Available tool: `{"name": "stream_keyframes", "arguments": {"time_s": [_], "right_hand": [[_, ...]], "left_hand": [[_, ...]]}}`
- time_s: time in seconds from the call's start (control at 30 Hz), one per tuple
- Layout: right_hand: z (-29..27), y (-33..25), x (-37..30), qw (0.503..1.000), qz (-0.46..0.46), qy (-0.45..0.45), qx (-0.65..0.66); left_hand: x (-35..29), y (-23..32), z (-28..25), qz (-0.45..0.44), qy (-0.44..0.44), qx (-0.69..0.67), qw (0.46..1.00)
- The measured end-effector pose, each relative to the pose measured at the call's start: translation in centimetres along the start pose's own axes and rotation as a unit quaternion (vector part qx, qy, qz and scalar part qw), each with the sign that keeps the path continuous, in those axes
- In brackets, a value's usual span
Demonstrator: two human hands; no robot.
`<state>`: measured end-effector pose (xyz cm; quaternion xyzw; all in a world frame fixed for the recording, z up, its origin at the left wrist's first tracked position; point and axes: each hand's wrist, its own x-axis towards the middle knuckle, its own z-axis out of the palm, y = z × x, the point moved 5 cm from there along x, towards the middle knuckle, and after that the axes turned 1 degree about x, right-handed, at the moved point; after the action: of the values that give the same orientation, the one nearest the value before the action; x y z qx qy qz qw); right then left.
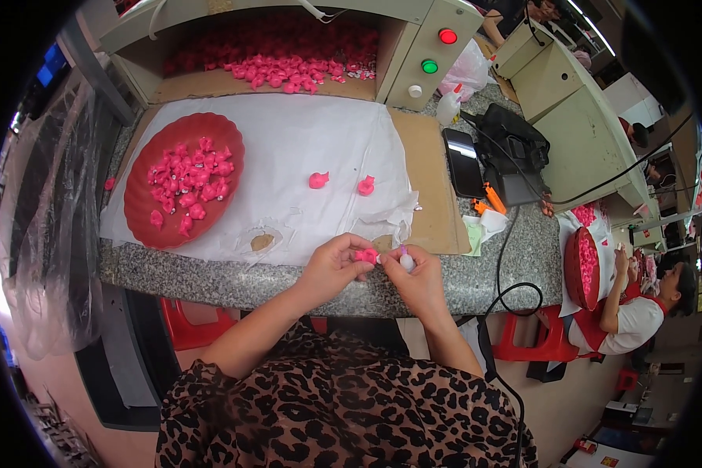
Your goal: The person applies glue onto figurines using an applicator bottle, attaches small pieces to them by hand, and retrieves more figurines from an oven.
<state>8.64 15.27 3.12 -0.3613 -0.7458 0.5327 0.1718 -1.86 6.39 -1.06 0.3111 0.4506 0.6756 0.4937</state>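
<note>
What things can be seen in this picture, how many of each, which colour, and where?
small pink piece: one, pink, pinched in the left hand's fingers
small bottle: one, white with purple tip, in the right hand
loose pink pieces: two, pink, apart on the white sheet
red tray: one, red, on the sheet's left, holding many pink pieces
white sheet: one, white, spread on the counter
granite counter: one, grey speckled, before the person
cardboard box: one, brown, at the back, with a heap of pink pieces
phone: one, black, right of the sheet
co-worker: one, seated at far right
left hand: one, at counter edge
right hand: one, beside the left
</note>
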Motion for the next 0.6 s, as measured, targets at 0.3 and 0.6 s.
{"name": "stream_keyframes", "arguments": {"time_s": [0.3,0.6], "right_hand": [[1.3,0.7,-0.4,0.969,0.102,-0.043,0.221],[-1.0,2.1,-0.2,0.999,0.023,-0.001,0.042]], "left_hand": [[0.1,0.4,-0.1,-0.008,0.006,-0.023,1.0],[0.0,1.2,-1.6,-0.01,0.078,-0.153,0.985]]}}
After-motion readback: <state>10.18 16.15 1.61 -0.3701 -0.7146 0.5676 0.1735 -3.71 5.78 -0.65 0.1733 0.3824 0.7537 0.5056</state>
